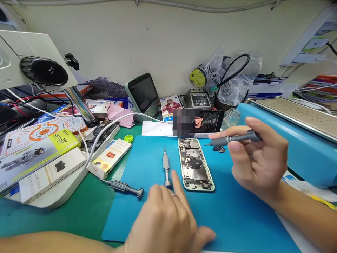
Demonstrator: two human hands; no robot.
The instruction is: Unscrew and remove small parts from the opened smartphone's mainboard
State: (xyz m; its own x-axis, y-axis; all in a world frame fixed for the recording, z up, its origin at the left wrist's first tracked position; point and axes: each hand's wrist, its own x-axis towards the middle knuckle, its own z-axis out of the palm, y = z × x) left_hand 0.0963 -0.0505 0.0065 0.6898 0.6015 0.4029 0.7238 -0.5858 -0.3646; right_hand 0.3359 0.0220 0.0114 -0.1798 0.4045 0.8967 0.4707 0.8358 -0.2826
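My right hand (pixel 259 160) pinches a dark grey precision screwdriver (pixel 226 141), its tip pointing left. That tip is above the mat, just right of an opened phone (pixel 197 165) with its inner parts exposed. A small dark part (pixel 219 149) lies beneath the screwdriver. My left hand (pixel 165 218) hovers low over the mat, thumb and one finger stretched out, the others bent and partly hidden. It appears to hold nothing. Just beyond its fingers is a second, lighter grey screwdriver (pixel 165 165), tip facing away. A third, dark screwdriver (pixel 125 188) lies at the mat's left edge.
The blue mat (pixel 147 151) lies on a green surface. Boxes (pixel 113 158) and a white cable (pixel 97 140) crowd the left, below a microscope stand (pixel 81 105). A lit screen (pixel 205 123) and a small monitor (pixel 143 93) stand behind; a blue machine (pixel 289 147) borders the right.
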